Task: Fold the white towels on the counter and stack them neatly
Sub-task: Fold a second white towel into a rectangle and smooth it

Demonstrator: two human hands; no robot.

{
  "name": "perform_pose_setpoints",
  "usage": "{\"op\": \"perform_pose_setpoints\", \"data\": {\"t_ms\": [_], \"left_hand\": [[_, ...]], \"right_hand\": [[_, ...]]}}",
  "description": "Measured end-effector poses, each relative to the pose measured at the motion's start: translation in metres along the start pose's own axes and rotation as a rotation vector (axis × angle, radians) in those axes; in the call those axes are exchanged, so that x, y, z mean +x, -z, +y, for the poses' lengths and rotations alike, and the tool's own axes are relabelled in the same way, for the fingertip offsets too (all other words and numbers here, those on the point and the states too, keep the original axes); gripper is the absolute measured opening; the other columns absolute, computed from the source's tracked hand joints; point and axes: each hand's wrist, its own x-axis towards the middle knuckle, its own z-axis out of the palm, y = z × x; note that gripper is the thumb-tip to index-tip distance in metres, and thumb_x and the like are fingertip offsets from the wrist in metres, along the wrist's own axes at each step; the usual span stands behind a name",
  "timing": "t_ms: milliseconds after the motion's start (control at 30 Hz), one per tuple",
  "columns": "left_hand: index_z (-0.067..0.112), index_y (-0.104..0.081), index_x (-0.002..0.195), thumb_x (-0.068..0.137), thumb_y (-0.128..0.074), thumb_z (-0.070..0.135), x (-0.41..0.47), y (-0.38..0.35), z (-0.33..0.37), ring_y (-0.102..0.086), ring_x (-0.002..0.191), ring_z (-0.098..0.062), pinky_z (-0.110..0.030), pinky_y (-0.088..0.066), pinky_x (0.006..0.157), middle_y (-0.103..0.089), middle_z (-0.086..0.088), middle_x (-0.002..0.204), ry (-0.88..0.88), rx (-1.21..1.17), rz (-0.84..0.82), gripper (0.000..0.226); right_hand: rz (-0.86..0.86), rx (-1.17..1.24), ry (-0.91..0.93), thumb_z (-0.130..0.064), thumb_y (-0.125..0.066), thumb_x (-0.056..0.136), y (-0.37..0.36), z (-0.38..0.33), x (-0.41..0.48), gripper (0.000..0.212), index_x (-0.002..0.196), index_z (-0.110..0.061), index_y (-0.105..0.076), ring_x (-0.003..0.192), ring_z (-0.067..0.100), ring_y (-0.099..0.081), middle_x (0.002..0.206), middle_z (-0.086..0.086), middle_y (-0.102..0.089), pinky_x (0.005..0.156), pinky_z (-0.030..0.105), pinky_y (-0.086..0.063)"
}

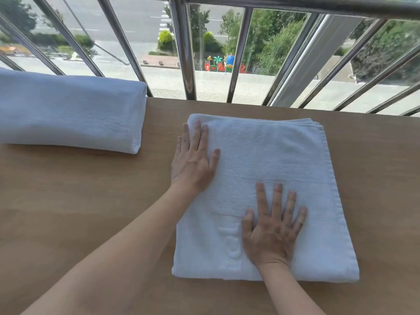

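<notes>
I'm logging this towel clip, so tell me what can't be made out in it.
Head view only.
Towel bundle at far left: cut off by the left frame edge; towel count unclear.
Embossed mark on the flat towel: faint, beside the right hand, unreadable.
Flat towel's left edge: partly covered by the left hand.
Counter: front edge beyond the bottom frame.

wood-grain bench (pixel 68 201) running up to window bars, folded white towel (pixel 284 160) flat at centre-right, thick stack of folded towels (pixel 68 110) at far left, the two well apart
</notes>
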Motion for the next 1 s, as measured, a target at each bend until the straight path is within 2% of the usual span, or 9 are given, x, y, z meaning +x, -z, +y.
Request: {"op": "perform_pose_setpoints", "data": {"t_ms": [267,467,567,633,700,800,933,1000], "left_hand": [[0.013,-0.002,0.161,0.103,-0.021,0.058,-0.148,-0.03,0.009,0.008,0.155,-0.023,-0.045,-0.001,0.125,0.006,-0.004,0.169,-0.149,0.125,-0.029,0.076],[0.012,-0.01,0.161,0.103,-0.024,0.054,-0.183,-0.042,0.012,0.001,0.156,-0.027,-0.049,-0.008,0.125,-0.002,-0.009,0.169,-0.214,0.199,-0.024,0.073],[0.014,-0.011,0.161,0.102,-0.024,0.054,-0.18,-0.042,0.013,0.002,0.156,-0.028,-0.048,-0.004,0.125,-0.002,-0.009,0.169,-0.206,0.221,-0.015,0.072],[0.016,-0.013,0.161,0.102,-0.022,0.054,-0.181,-0.042,0.013,0.002,0.156,-0.028,-0.048,-0.004,0.125,-0.002,-0.01,0.169,-0.205,0.234,-0.015,0.071],[0.018,-0.014,0.161,0.102,-0.022,0.055,-0.183,-0.043,0.014,0.001,0.156,-0.029,-0.049,-0.005,0.125,-0.003,-0.01,0.169,-0.216,0.238,-0.002,0.07],[0.023,-0.012,0.161,0.101,-0.024,0.055,-0.185,-0.042,0.011,0.003,0.156,-0.028,-0.049,-0.005,0.125,-0.002,-0.009,0.169,-0.228,0.24,0.016,0.069],[0.025,-0.011,0.162,0.098,-0.028,0.053,-0.186,-0.043,0.008,0.003,0.156,-0.026,-0.047,-0.004,0.126,-0.001,-0.007,0.169,-0.231,0.222,0.031,0.072],[0.025,-0.011,0.162,0.098,-0.029,0.052,-0.186,-0.044,0.009,0.002,0.156,-0.026,-0.048,-0.005,0.126,-0.002,-0.007,0.169,-0.226,0.21,0.041,0.072]], "right_hand": [[-0.031,0.004,-0.023,-0.049,-0.029,0.092,-0.004,-0.002,0.0,0.069,0.159,-0.034,-0.021,0.154,0.038,-0.007,0.168,0.007,-0.013,0.12,0.065,-0.006],[-0.137,-0.026,-0.044,-0.05,-0.015,0.094,0.001,-0.002,-0.001,0.068,0.16,-0.039,-0.004,0.155,0.033,0.007,0.169,0.003,0.005,0.12,0.061,0.006],[-0.185,0.01,0.021,-0.049,-0.011,0.095,0.008,-0.003,-0.005,0.066,0.159,-0.039,0.004,0.155,0.029,0.011,0.168,0.004,0.011,0.12,0.059,0.013],[-0.188,0.053,0.207,-0.044,-0.019,0.099,0.01,-0.004,-0.021,0.064,0.16,-0.036,-0.002,0.156,0.026,0.006,0.169,0.004,0.007,0.122,0.057,0.01],[-0.209,0.051,0.35,-0.04,-0.025,0.1,0.007,-0.004,-0.041,0.063,0.16,-0.036,-0.008,0.156,0.023,0.008,0.169,0.0,0.004,0.123,0.056,0.003],[-0.229,0.034,0.363,-0.045,-0.027,0.101,0.003,0.006,-0.051,0.063,0.159,-0.04,-0.003,0.155,0.018,0.014,0.169,-0.004,0.007,0.124,0.052,0.004],[-0.154,0.028,0.343,-0.047,-0.032,0.101,0.005,0.038,-0.053,0.065,0.161,-0.03,-0.013,0.156,0.023,-0.001,0.169,0.002,-0.003,0.126,0.048,-0.002],[-0.125,-0.005,0.288,-0.048,-0.03,0.101,0.004,0.062,-0.057,0.066,0.161,-0.028,-0.01,0.156,0.024,-0.002,0.169,0.004,-0.003,0.126,0.048,-0.004]]}}
